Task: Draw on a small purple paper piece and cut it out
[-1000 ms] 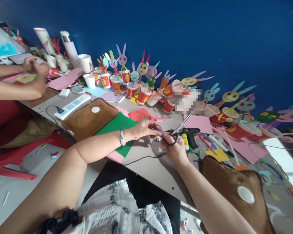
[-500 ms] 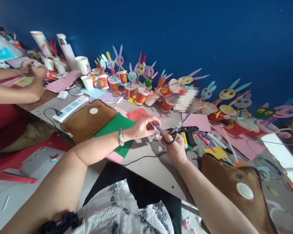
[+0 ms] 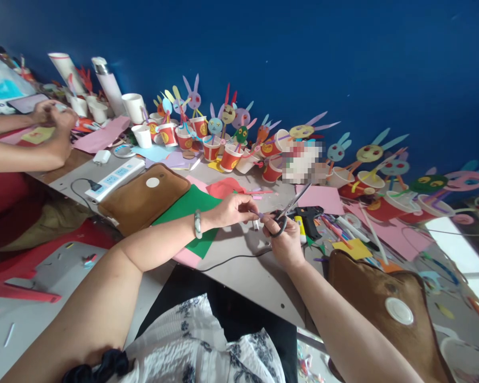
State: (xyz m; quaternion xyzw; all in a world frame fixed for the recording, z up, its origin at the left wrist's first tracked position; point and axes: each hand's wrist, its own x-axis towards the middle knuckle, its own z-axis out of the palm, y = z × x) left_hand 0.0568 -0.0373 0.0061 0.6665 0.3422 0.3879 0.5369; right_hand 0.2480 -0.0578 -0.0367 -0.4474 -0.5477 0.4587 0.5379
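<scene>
My left hand (image 3: pixel 233 211), with a bangle on its wrist, has thumb and fingers pinched on one end of a small purple paper piece (image 3: pixel 259 215). At the other end are the fingertips of my right hand (image 3: pixel 287 242). That hand also keeps hold of black-handled scissors (image 3: pixel 294 201), whose blades point away toward the wall. The blades look nearly closed and are off the paper. Under my left forearm lies a green paper sheet (image 3: pixel 189 205). A black glue gun (image 3: pixel 312 222) rests just right of my right hand, beside a yellow-labelled glue stick (image 3: pixel 300 229).
Paper cups holding rabbit figures (image 3: pixel 231 157) line the blue wall. Brown hot-water bags (image 3: pixel 383 298) lie right and left, with a power strip (image 3: pixel 117 178) beyond the left one. A black cable (image 3: pixel 231 259) crosses the table's front. At far left, another person's hands (image 3: pixel 58 114) work.
My left fingertips have closed together on the purple paper piece, which now shows less between the hands. The scissors have stayed in my right hand and tilted slightly.
</scene>
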